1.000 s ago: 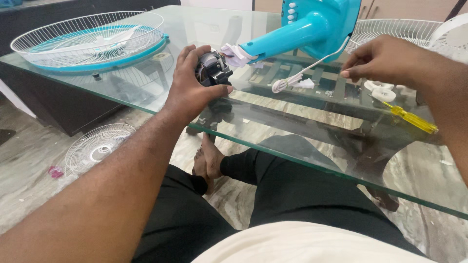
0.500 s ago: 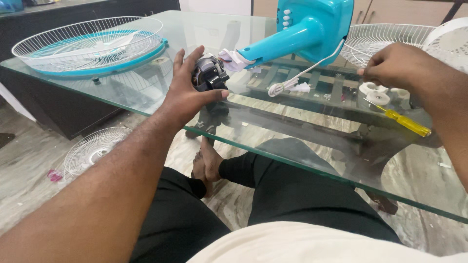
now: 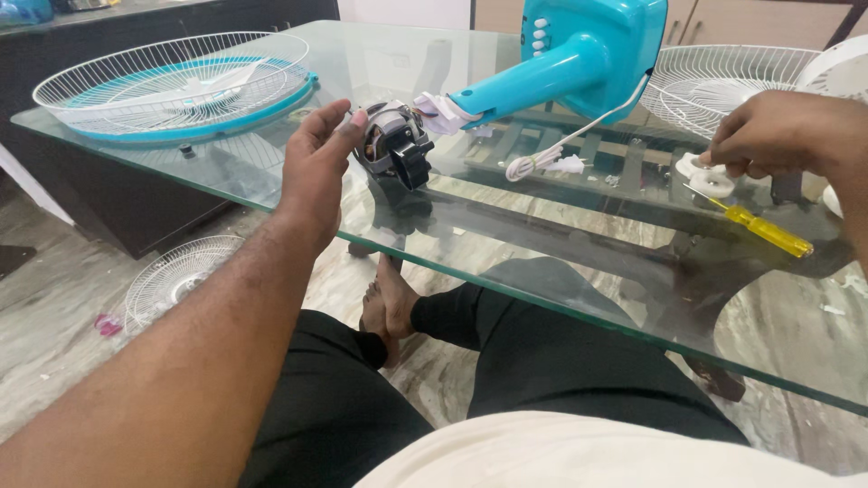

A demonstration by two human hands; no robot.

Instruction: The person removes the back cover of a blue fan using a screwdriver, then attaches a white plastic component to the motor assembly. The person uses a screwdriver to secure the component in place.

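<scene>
Centrally, at the near edge of the glass table (image 3: 561,271), lies the fan motor (image 3: 395,145), a dark metal block with copper windings showing, joined at its 2 o'clock side to the turquoise stand (image 3: 579,63). Left hand (image 3: 316,167): fingers spread and half open, fingertips touching the motor's 9 o'clock face without closing on it. Right hand (image 3: 782,131): fingers curled downward over a small white part (image 3: 710,176); whether it actually grips that part cannot be told. Screwdriver (image 3: 755,226): yellow handle, lying on the glass at 5 o'clock from the right hand. White cord (image 3: 542,161): looped at 3 o'clock from the motor. Fan guard (image 3: 172,86): wire dome with a turquoise rim, at 10 o'clock; second guard (image 3: 723,77) at 1 o'clock.

Handling, as a judgement: the motor is probably dense and heavy for its bulk, rigid, with smooth metal that may slide on glass. The exposed windings and thin leads look fragile. Best hold is on the solid outer casing at opposite sides, clear of the copper; the table surface itself calls for gentle set-downs.
</scene>
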